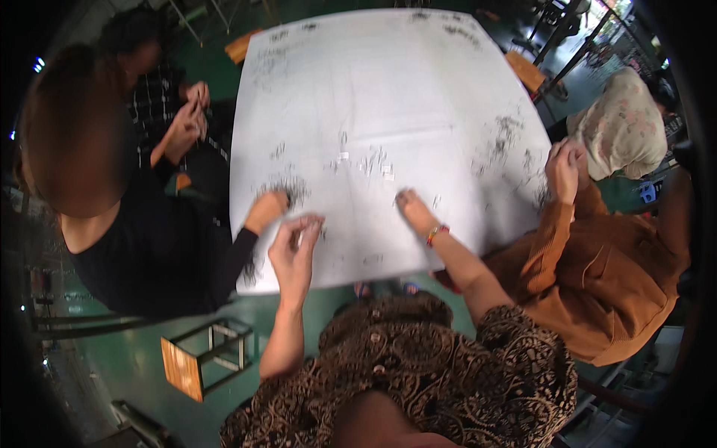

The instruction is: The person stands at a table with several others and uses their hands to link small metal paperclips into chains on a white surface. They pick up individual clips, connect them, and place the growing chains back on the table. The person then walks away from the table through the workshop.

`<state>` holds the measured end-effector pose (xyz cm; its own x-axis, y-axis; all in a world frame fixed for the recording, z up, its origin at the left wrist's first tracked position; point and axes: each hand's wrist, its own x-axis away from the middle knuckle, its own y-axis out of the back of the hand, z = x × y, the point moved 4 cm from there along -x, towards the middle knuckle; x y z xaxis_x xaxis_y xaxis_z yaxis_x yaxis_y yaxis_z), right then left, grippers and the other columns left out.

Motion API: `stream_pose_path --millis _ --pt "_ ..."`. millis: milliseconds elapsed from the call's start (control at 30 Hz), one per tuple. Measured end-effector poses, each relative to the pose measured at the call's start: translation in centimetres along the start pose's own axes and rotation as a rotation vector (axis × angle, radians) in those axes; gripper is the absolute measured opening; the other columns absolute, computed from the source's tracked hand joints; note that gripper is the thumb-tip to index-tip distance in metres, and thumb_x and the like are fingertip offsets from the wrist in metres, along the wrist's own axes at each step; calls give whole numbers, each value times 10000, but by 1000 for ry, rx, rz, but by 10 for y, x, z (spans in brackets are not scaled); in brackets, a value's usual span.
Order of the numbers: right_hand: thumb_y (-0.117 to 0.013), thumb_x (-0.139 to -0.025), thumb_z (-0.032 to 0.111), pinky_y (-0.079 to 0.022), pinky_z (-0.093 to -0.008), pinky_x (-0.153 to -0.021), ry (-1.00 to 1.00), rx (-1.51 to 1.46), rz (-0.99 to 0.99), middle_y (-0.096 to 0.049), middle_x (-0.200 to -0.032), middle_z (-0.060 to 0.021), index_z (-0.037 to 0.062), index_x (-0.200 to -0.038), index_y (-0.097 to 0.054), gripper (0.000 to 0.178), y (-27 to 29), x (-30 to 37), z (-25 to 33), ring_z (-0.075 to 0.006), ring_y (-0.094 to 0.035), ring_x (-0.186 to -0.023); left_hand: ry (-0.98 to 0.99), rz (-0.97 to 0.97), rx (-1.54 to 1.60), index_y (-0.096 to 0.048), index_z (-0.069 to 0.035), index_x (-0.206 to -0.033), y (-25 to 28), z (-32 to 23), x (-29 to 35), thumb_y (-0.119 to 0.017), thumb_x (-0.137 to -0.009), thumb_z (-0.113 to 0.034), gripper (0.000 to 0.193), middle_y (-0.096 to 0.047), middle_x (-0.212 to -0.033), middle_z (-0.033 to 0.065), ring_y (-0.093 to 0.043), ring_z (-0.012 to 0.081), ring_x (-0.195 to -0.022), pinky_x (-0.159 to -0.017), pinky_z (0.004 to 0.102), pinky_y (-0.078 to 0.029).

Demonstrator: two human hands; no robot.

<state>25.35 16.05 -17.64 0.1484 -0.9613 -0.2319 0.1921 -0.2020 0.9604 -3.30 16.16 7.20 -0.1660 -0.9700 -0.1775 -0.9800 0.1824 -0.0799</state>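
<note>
My left hand [293,252] is raised over the near edge of the white-topped table [358,97], thumb and fingers drawn together at the tips. Whatever they may pinch is too small to make out; a few dark specks show just beside the fingertips. My right hand [417,213], with a beaded bracelet [437,234] on the wrist, reaches onto the tabletop, its fingers curled down and bunched. Small dark thin pieces lie by its fingertips. Beyond it is a loose group of these dark thin pieces [373,158], with small white tags [388,172] among them.
At my left, a person in black rests a hand [267,212] on a dark pile of pieces [299,193]. Another person sits farther left. On my right, a person in brown [597,276] holds both hands together near scattered pieces [504,138]. A wooden stool [183,366] stands lower left.
</note>
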Motion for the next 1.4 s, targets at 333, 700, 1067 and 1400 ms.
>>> stream_pose_path --millis 333,700,1067,1400 --pt "-518 -784 -60 -460 -364 -794 -269 -232 -103 -565 -972 -135 -21 -924 -600 167 51 -11 22 -289 -553 -957 -2 125 21 -607 22 -956 -22 21 -7 -635 -857 -19 111 -653 -924 62 -593 106 -850 -764 233 -484" --pt "-620 -814 -33 -486 -258 -664 -463 -949 -452 -641 -793 -74 -1 -1018 -574 211 202 -4 115 -127 -602 -719 98 506 -99 -645 -3 -930 -76 75 -23 -652 -852 -111 133 -672 -864 43 -602 109 -838 -786 260 -474" --pt "-606 -849 -54 -490 -186 -609 -489 -940 -860 -611 -929 -123 -17 -1043 -461 245 217 8 86 -127 -613 -813 112 422 94 -654 -1 -1025 -112 112 -60 -634 -865 -115 198 -685 -925 68 -618 135 -889 -820 302 -486" --pt "-604 -848 -69 -478 -206 -599 -515 -921 -909 -589 -920 -121 -4 -1042 -451 256 239 6 34 -107 -575 -741 -245 577 -926 -652 20 -865 -161 303 -145 -607 -768 -6 110 -623 -927 166 -614 283 -883 -701 350 -528"
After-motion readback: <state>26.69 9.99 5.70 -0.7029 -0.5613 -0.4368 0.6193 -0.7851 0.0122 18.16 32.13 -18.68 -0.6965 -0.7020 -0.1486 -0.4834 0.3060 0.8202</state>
